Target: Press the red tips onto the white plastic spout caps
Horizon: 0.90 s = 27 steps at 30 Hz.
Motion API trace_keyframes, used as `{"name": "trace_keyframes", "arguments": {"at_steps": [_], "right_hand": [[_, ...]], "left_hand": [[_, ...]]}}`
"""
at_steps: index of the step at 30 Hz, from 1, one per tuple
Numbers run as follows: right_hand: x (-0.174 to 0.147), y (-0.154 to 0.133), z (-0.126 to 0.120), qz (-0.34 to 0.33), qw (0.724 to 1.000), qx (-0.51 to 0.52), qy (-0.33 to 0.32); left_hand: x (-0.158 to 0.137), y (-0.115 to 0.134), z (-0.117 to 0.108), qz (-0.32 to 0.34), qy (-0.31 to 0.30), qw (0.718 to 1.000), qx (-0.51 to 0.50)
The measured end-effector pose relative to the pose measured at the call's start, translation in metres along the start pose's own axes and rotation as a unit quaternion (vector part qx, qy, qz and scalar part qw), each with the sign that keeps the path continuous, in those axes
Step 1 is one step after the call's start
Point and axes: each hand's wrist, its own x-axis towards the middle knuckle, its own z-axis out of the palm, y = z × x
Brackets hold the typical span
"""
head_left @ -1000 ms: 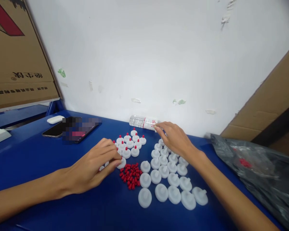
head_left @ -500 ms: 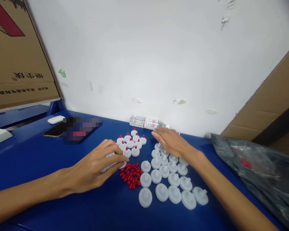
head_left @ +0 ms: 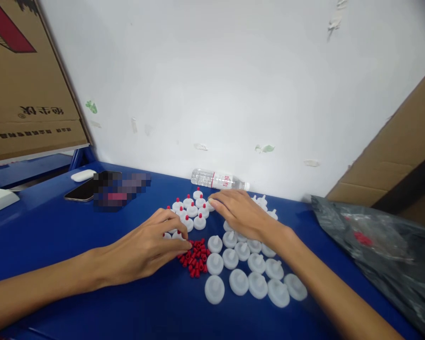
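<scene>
My left hand (head_left: 152,241) is at the left edge of a pile of small red caps (head_left: 197,257). Its thumb and index finger are pinched together; whether a red cap is between them is hidden. My right hand (head_left: 239,210) is stretched out palm down, its fingertips beside a red-tipped white disc (head_left: 210,206). More red-tipped white discs (head_left: 199,222) stand in a group behind my left hand. Under and in front of my right forearm, several translucent white discs (head_left: 238,282) with bare stems lie in rough rows.
A water bottle (head_left: 219,180) lies against the wall. Two phones (head_left: 88,188) and a white case (head_left: 83,175) are at the left. A dark plastic bag (head_left: 368,250) lies at the right, and cardboard boxes (head_left: 31,94) stand at the sides of the blue table (head_left: 145,307).
My right hand has moved left, from over the bare discs to the red-tipped group. My left fingertips have come down slightly to the edge of the red cap pile.
</scene>
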Motion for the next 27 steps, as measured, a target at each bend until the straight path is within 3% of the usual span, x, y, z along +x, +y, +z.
{"name": "trace_keyframes", "arguments": {"at_steps": [13, 17, 22, 24, 27], "right_hand": [[-0.003, -0.005, 0.017, 0.004, 0.999, -0.027, -0.043], [-0.001, -0.007, 0.005, -0.014, 0.998, -0.061, 0.017], [0.001, -0.020, -0.011, -0.005, 0.991, -0.087, 0.099], [0.000, -0.032, -0.011, -0.039, 0.990, -0.093, 0.099], [-0.002, -0.057, -0.006, -0.149, 0.980, -0.111, 0.073]], "left_hand": [[0.001, 0.000, 0.002, -0.014, -0.007, 1.000, 0.006], [0.000, 0.002, 0.002, -0.037, 0.026, 0.999, 0.001], [-0.001, 0.003, -0.002, -0.064, 0.118, 0.991, 0.022], [-0.001, 0.003, -0.004, -0.082, 0.137, 0.986, 0.038], [-0.001, 0.004, -0.006, -0.115, 0.141, 0.982, 0.047]]}}
